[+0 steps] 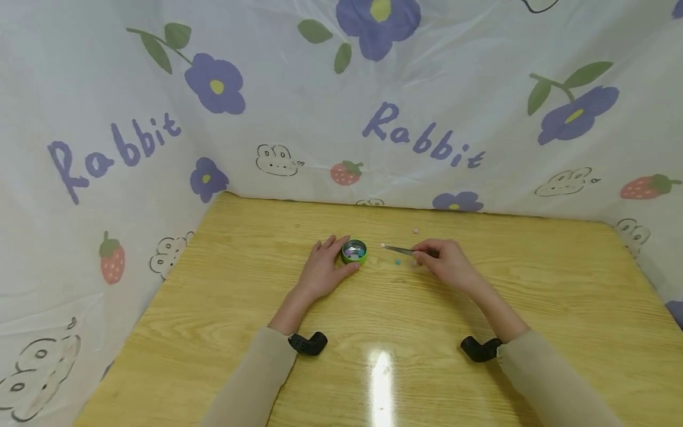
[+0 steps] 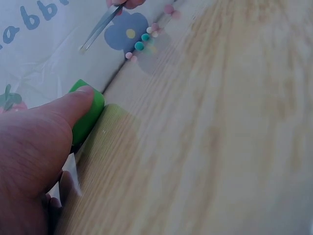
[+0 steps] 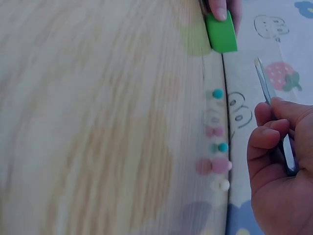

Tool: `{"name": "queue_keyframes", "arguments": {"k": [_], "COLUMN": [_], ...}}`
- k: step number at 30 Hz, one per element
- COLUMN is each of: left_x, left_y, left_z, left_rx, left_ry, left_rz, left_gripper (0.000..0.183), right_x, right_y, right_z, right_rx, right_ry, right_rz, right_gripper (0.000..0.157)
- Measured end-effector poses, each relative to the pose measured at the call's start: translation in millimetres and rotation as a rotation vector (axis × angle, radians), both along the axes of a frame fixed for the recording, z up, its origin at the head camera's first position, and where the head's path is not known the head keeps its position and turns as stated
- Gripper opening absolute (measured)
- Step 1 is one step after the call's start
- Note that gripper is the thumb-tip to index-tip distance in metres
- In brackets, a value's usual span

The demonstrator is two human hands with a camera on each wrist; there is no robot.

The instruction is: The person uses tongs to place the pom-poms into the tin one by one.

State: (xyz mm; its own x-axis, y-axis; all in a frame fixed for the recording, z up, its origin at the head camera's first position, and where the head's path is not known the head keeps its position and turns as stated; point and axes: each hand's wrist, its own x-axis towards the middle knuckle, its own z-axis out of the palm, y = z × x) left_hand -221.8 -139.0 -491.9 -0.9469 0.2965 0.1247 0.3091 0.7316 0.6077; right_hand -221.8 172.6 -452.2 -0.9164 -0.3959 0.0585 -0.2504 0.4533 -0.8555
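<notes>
On the table stands a small round green tin [image 1: 354,258], its top uncovered, with a few purple and blue bits inside. My left hand [image 1: 322,270] holds it from the left, thumb at the near side and fingers round the far side. Metal tweezers [image 1: 400,249] are pinched between the thumb and fingers of my right hand [image 1: 449,264], their points toward the tin. At the tips sits a tiny pale ball [image 1: 382,245], above the table and right of the tin. Loose on the wood lie a teal ball [image 1: 397,261] and a pink ball [image 1: 416,230].
In the right wrist view several small balls show along the table, among them a larger pink ball [image 3: 220,165] and a white ball [image 3: 224,185]. A printed white cloth [image 1: 299,124] hangs behind the wooden table [image 1: 405,332].
</notes>
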Motion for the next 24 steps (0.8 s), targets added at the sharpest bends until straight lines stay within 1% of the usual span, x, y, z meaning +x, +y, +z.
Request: {"name": "queue_keyframes", "arguments": {"k": [4, 12, 19, 24], "left_x": [-0.8, -1.4, -1.0, -0.4], "left_y": [1, 2, 1, 0], "left_z": [0.7, 2.2, 1.1, 1.9], "left_rx": [0.006, 0.010, 0.001, -0.010], "left_ry": [0.002, -0.001, 0.007, 0.005], "left_rz": [-0.016, -0.003, -0.007, 0.004], "left_gripper": [0.073, 0.073, 0.073, 0.072], "right_x": [-2.0, -2.7, -2.6, -3.8], "right_y": [-13, -41, -50, -53], "right_z": [-3.7, -4.6, -6.8, -10.0], "right_rx": [-0.001, 0.012, 0.014, 0.023], "right_ry": [0.019, 0.069, 0.114, 0.111], "right_rz": [0.020, 0.012, 0.009, -0.008], "right_gripper": [0.021, 0.017, 0.015, 0.015]}}
